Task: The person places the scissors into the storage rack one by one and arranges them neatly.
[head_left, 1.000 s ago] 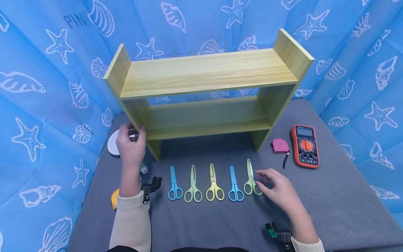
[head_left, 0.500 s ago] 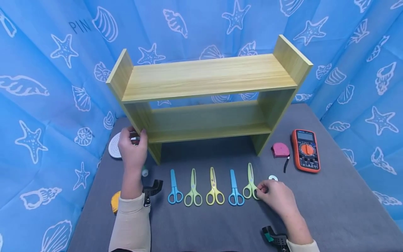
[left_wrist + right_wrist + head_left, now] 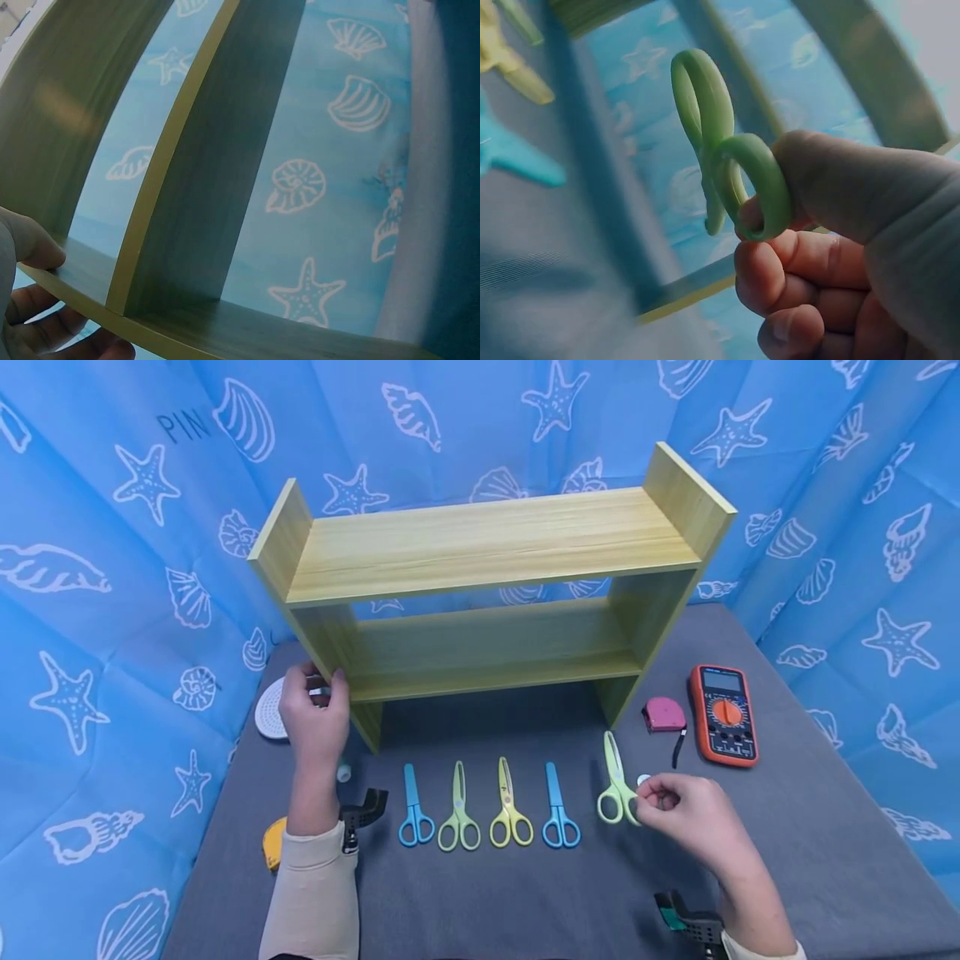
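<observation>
On the grey tabletop (image 3: 480, 902), in the head view, a wooden shelf (image 3: 487, 602) stands upright before the blue cloth with shells and starfish. The left hand (image 3: 315, 718) grips the front edge of its left side panel, thumb on the inner face and fingers round the outer one. The right hand (image 3: 690, 818) pinches one handle ring of the green scissors (image 3: 617, 777), which are held apart from the row of four other scissors (image 3: 487, 802) (blue, green, yellow, blue) lying side by side in front of the shelf. Just beside the right hand's fingertips there is a small white ring (image 3: 643, 780). Further right lie a pink tape measure (image 3: 664, 713) and an orange multimeter (image 3: 723, 714); a white round disc (image 3: 270, 710) lies behind the left hand. In the left wrist view, the thumb (image 3: 26, 244) presses on the panel's inner face and the other fingers (image 3: 67, 341) curl below its edge. In the right wrist view, the right hand (image 3: 840, 247) is clenched on the green scissors (image 3: 720, 142): thumb and forefinger squeeze the nearer ring, and both rings are off the surface.
</observation>
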Motion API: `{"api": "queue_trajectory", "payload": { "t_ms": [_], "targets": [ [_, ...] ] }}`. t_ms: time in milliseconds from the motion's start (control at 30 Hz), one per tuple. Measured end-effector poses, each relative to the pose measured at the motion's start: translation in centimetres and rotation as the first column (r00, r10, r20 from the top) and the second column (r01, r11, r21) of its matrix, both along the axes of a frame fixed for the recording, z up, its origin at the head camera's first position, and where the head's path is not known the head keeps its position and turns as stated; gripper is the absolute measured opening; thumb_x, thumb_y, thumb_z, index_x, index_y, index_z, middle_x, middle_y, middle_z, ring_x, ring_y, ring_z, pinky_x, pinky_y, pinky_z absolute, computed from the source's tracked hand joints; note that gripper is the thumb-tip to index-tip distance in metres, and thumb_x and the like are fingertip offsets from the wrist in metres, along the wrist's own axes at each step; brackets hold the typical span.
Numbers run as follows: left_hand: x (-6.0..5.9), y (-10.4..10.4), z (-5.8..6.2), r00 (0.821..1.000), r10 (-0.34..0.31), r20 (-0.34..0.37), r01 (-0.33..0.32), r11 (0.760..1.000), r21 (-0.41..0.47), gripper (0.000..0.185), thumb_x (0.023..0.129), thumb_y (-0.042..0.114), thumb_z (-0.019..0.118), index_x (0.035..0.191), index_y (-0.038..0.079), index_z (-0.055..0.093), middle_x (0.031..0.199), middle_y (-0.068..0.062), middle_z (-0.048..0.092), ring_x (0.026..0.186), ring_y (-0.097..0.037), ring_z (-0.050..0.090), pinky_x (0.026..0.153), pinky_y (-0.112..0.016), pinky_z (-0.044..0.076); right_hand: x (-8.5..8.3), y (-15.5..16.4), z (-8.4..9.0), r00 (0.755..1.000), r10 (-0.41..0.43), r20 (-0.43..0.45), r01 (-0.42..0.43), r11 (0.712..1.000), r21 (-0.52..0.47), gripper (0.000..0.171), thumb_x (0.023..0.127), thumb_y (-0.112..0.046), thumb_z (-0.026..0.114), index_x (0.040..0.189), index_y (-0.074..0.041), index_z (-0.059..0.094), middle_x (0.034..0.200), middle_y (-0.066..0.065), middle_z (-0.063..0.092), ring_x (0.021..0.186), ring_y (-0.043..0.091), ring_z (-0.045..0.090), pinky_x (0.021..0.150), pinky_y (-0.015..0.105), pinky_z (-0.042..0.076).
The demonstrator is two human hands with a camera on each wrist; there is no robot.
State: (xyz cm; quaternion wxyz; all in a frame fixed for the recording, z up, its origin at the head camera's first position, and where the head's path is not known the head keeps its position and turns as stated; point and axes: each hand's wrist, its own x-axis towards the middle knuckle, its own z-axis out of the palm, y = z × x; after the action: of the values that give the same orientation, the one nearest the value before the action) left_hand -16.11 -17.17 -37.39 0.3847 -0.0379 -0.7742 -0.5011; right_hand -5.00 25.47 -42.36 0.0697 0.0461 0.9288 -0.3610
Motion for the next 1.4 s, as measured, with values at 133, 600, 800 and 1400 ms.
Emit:
{"api": "queue_trajectory", "payload": {
  "t_ms": [133,600,800,1400],
  "targets": [
    [0.1,0.0,0.0,1.0,-0.012,-0.009,0.012,1.0,-0.009,0.016,0.092,-0.01,0.062,0.105,-0.018,0.057,0.098,-0.032,0.056,0.082,-0.03,0.058,0.066,-0.017,0.044,0.6,0.4,2.3,0.997,-0.004,-0.082,0.003,1.0,-0.017,0.011,0.086,-0.009,0.075,0.097,-0.004,0.074,0.076,0.002,0.061,0.067,0.017,0.055,0.056,0.026,0.044],
    [-2.0,-1.9,-3.0,1.0,0.004,0.004,-0.004,1.0,-0.016,0.018,0.096,0.003,0.065,0.107,-0.01,0.061,0.1,-0.023,0.06,0.085,-0.025,0.062,0.066,-0.023,0.048,1.4,1.8,9.2,0.952,-0.083,-0.293,0.034,0.985,-0.171,0.008,0.089,0.0,0.072,0.097,0.002,0.072,0.069,0.001,0.06,0.058,0.015,0.051,0.052,0.024,0.042],
    [-2.1,-2.1,-3.3,1.0,-0.005,0.001,0.005,0.999,-0.04,0.021,0.097,0.007,0.065,0.109,-0.01,0.06,0.1,-0.023,0.059,0.086,-0.028,0.062,0.067,-0.021,0.048,1.2,1.5,13.2,0.924,-0.095,-0.37,0.0,0.969,-0.249,0.007,0.088,0.003,0.073,0.093,-0.002,0.073,0.067,0.001,0.063,0.058,0.014,0.053,0.051,0.024,0.042],
    [-1.9,-2.1,-3.2,1.0,-0.012,0.026,0.013,1.0,-0.028,0.02,0.098,0.006,0.065,0.109,-0.009,0.06,0.103,-0.022,0.06,0.088,-0.025,0.062,0.067,-0.02,0.048,-4.6,-1.2,23.9,0.876,-0.096,-0.472,-0.046,0.959,-0.281,0.013,0.091,-0.01,0.076,0.098,0.001,0.077,0.075,0.002,0.069,0.072,0.021,0.051,0.056,0.023,0.043]
  ]
}}
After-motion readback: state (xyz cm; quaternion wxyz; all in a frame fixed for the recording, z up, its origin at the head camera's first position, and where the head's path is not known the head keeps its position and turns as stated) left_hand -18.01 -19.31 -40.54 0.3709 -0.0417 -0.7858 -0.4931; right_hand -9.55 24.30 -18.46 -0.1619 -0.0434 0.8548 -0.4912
